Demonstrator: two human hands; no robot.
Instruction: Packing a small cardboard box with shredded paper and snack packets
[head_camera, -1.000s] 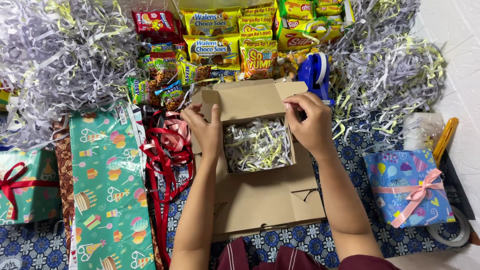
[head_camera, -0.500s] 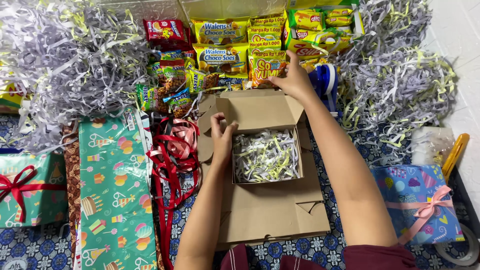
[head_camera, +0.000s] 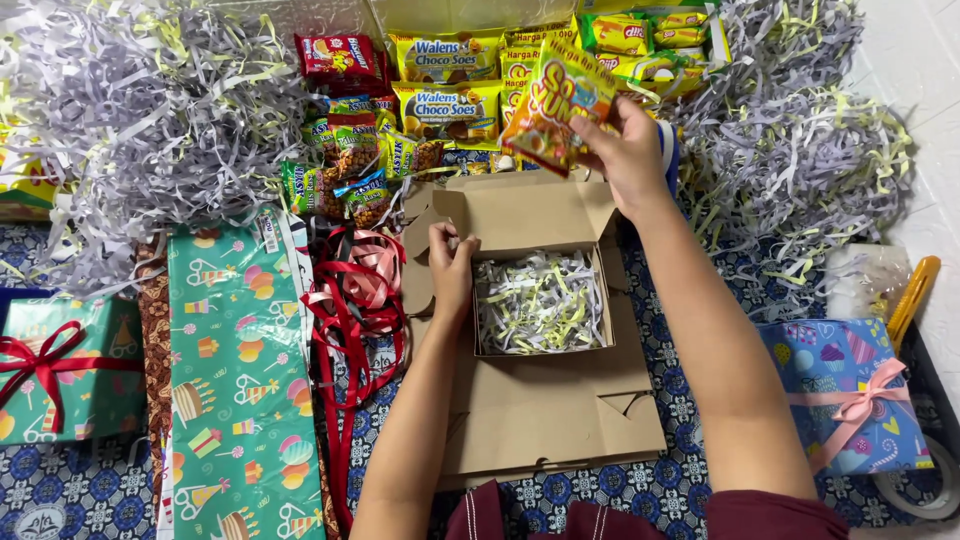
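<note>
An open brown cardboard box (head_camera: 560, 400) lies in front of me, its tray filled with grey and yellow shredded paper (head_camera: 540, 302). My left hand (head_camera: 452, 268) grips the tray's left wall, fingers curled over the edge. My right hand (head_camera: 625, 150) is raised above the box's far flap and holds an orange and yellow snack packet (head_camera: 555, 105), tilted, lifted off the row of snacks behind the box.
Yellow, green and red snack packets (head_camera: 440, 85) lie behind the box. Heaps of shredded paper (head_camera: 140, 110) spread left and right. Green wrapping paper (head_camera: 235, 380), red ribbons (head_camera: 350, 310), a wrapped green gift (head_camera: 60, 365), a blue gift with pink ribbon (head_camera: 850, 395), a tape roll (head_camera: 925, 480).
My right hand left the box edge, reached back to the snack row and has lifted the orange packet. My left hand shifted to hold the tray's left wall.
</note>
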